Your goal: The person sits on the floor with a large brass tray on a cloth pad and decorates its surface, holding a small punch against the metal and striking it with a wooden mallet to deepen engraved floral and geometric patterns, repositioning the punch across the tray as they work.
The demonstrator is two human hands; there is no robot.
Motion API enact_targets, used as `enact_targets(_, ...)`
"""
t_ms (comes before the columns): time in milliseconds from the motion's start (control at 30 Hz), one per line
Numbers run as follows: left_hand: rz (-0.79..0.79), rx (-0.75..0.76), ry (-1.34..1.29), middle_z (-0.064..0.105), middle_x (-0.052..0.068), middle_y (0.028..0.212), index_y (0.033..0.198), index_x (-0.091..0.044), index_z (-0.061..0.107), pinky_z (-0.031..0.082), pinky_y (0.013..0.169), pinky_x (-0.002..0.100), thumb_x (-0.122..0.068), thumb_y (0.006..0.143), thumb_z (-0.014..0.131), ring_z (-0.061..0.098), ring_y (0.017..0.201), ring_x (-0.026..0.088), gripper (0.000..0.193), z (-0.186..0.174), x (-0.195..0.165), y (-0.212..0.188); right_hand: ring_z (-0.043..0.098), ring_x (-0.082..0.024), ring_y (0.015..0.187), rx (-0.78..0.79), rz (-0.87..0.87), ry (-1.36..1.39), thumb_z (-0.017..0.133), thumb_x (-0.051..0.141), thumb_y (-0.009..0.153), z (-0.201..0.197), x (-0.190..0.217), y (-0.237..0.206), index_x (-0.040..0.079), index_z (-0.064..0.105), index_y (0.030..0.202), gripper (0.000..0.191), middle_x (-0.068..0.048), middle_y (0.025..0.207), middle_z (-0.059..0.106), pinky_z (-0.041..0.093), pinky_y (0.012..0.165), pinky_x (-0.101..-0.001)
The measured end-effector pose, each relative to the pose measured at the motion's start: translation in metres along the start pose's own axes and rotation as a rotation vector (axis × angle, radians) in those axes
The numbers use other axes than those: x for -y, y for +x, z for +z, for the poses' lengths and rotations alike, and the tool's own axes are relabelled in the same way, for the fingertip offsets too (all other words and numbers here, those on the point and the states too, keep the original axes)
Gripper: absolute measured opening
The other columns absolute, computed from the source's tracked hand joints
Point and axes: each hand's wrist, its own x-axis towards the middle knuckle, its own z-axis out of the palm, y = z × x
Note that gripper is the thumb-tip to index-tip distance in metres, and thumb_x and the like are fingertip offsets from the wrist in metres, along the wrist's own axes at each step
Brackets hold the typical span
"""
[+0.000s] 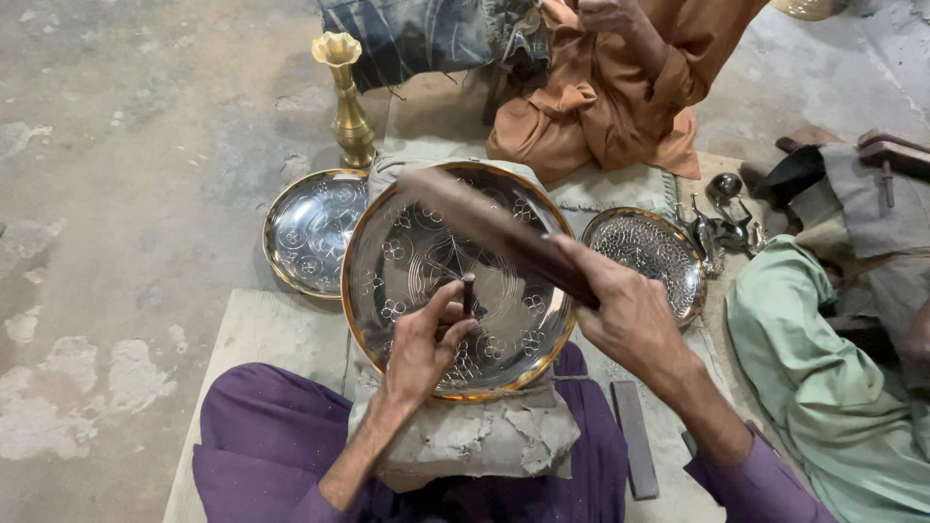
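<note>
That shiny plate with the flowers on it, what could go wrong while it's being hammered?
The wooden mallet in the right hand could miss the small chisel and hit the left hand pinching it. A slipped chisel might scratch the engraved plate. The plate sits tilted on a cloth pad, so it may shift.

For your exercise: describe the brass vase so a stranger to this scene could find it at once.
Start at the big engraved plate in the middle, which the person's left hand touches. Go up and left past the smaller plate lying flat on the floor. The brass vase stands behind it, the only tall, upright, flared golden piece.
</note>
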Motion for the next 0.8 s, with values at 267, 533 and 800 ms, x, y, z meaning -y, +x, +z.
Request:
enact_targets(267,0.113,0.144,0.064,0.080,0.011,0.100,0.141,-0.017,0.057,0.065,0.072,0.033,-0.014,0.093,0.070,0.078,0.082,0.020,0.050,-0.005,0.001,0.009,0.074,-0.022,0.080,0.000,0.066,-0.206,0.068,0.006,0.082,0.026,-0.028,-0.029,0.026,0.058,0.142,0.064,-0.006,0.093,0.075,0.059,0.072,-0.0390)
enact_targets(533,0.139,0.290,0.069,0.078,0.010,0.094,0.137,-0.013,0.059,0.060,0.071,0.038,-0.011,0.091,0.072,0.076,0.080,0.024,0.048,-0.022,-0.026,0.024,0.075,-0.025,0.082,-0.069,0.278,-0.028,0.067,0.005,0.078,0.049,-0.048,-0.061,0.021,0.060,0.137,0.062,-0.009,0.099,0.077,0.060,0.072,-0.0394)
enact_targets(800,0.258,0.466,0.101,0.076,0.014,0.103,0.141,-0.011,0.059,0.059,0.076,0.040,0.004,0.075,0.067,0.077,0.089,0.029,0.068,-0.027,-0.030,0.040,0.075,-0.025,0.081,-0.215,0.204,-0.079,0.067,0.002,0.074,0.087,-0.065,-0.090,0.015,0.062,0.130,0.058,-0.011,0.105,0.078,0.060,0.070,-0.0408)
